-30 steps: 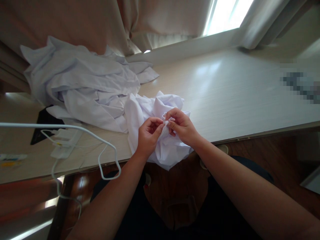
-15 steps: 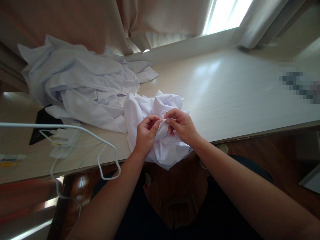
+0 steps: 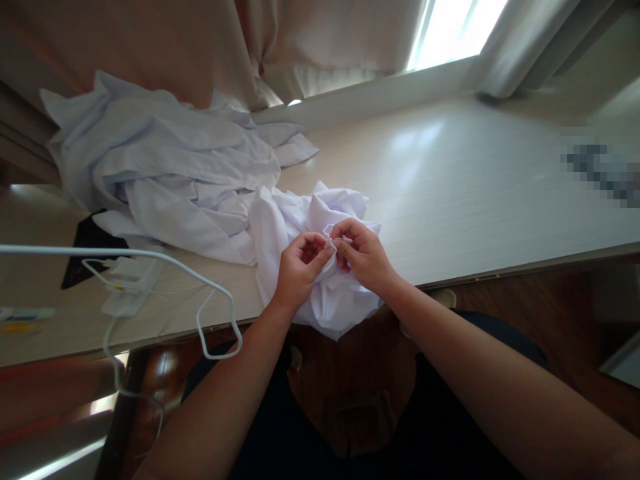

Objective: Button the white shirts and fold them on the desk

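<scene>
A crumpled white garment (image 3: 300, 220) lies at the near edge of the pale wooden table (image 3: 475, 180), part of it hanging over the edge. My left hand (image 3: 299, 272) and my right hand (image 3: 364, 255) meet above it, each pinching a small fold of the white cloth between thumb and fingers. The fingertips of both hands almost touch. What lies between the pinched folds is too small to make out.
A larger heap of white clothes (image 3: 160, 170) covers the table's left back. A white wire hanger (image 3: 200, 293) and a thin white cable (image 3: 115, 353) lie at the left, by a black flat object (image 3: 85, 247). Curtains (image 3: 310, 40) and a window sill run behind.
My fingers have shifted slightly on the fold, drawing the pinched cloth together. The garment and the rest have stayed in place.
</scene>
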`<state>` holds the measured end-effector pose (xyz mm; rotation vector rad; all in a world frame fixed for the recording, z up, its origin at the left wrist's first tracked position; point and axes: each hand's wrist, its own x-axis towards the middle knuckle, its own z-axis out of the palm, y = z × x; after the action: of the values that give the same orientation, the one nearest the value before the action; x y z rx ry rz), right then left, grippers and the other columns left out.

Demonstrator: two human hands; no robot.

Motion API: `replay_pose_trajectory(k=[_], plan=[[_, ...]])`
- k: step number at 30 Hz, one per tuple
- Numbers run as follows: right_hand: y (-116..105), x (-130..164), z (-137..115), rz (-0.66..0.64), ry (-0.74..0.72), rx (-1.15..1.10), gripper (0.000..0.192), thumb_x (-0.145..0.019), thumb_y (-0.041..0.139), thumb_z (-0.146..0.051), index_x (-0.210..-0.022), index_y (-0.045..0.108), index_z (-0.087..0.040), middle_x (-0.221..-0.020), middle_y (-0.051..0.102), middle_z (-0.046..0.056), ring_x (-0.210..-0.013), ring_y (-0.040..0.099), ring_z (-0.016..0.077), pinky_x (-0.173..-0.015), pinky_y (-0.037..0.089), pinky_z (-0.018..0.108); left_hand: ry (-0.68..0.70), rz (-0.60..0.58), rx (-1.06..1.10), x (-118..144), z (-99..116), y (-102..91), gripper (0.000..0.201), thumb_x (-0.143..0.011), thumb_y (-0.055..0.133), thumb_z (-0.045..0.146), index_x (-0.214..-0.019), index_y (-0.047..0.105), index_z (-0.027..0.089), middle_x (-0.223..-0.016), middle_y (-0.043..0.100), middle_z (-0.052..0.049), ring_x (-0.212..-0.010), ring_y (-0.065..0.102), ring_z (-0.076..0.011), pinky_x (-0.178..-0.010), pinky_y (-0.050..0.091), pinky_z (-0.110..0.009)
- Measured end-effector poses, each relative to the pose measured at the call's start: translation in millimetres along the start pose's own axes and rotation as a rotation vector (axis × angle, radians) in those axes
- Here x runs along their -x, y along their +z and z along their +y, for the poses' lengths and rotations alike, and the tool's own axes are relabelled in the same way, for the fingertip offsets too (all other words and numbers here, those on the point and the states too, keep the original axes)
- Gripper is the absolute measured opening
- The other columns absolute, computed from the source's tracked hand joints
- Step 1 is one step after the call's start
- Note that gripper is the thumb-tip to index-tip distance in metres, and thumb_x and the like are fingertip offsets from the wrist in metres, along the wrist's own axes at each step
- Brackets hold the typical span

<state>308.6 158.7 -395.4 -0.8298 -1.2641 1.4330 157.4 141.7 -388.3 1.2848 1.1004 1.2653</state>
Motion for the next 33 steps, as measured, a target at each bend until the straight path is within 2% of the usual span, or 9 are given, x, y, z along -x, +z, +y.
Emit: replay_pose_trajectory(k=[4,11,22,33], plan=[[-0.2,-0.4,2.1,-0.008,0.029,0.024,0.014,-0.089,0.063,-0.032,-0.094,0.052,-0.024,-0.070,0.053,-0.004,-0.048,0.045,0.0087,-0.042,0.036,0.023,-0.027,-0.061,0.007,-1.9,-3.4,-0.6,0.032,-0.076,0.081,0.032,-0.093,0.057,0.018,-0.076,0.051,0.003,-0.067,0.049,-0.0086,-0.061,0.039,-0.019],[-4.3,-3.7,5.3,-0.029,0.032,0.003,0.015,-0.087,0.064,-0.030,-0.093,0.053,-0.022,-0.072,0.049,-0.004,-0.049,0.046,0.0080,-0.042,0.037,0.022,-0.045,-0.113,-0.103,-3.1,-1.3,-2.1,0.029,-0.085,0.072,0.039,-0.095,0.055,0.018,-0.080,0.050,0.001,-0.069,0.048,-0.0099,-0.061,0.038,-0.021],[-14.8,-7.8,-3.9,-0.144,-0.013,0.061,0.015,-0.088,0.064,-0.031,-0.093,0.055,-0.020,-0.072,0.049,-0.004,-0.054,0.046,0.0081,-0.047,0.037,0.023,-0.008,-0.029,-0.151,3.1,-2.1,4.6,0.030,-0.087,0.068,0.045,-0.096,0.054,0.020,-0.081,0.054,0.000,-0.069,0.050,-0.0119,-0.062,0.039,-0.023],[-24.3,-8.7,-6.9,-0.175,-0.029,0.155,0.012,-0.087,0.063,-0.027,-0.094,0.057,-0.020,-0.076,0.053,-0.003,-0.060,0.049,0.0092,-0.052,0.041,0.023,-0.023,-0.062,-0.102,1.6,-7.3,6.7,0.028,-0.087,0.069,0.041,-0.096,0.053,0.020,-0.079,0.052,0.002,-0.067,0.048,-0.0102,-0.061,0.038,-0.022]])
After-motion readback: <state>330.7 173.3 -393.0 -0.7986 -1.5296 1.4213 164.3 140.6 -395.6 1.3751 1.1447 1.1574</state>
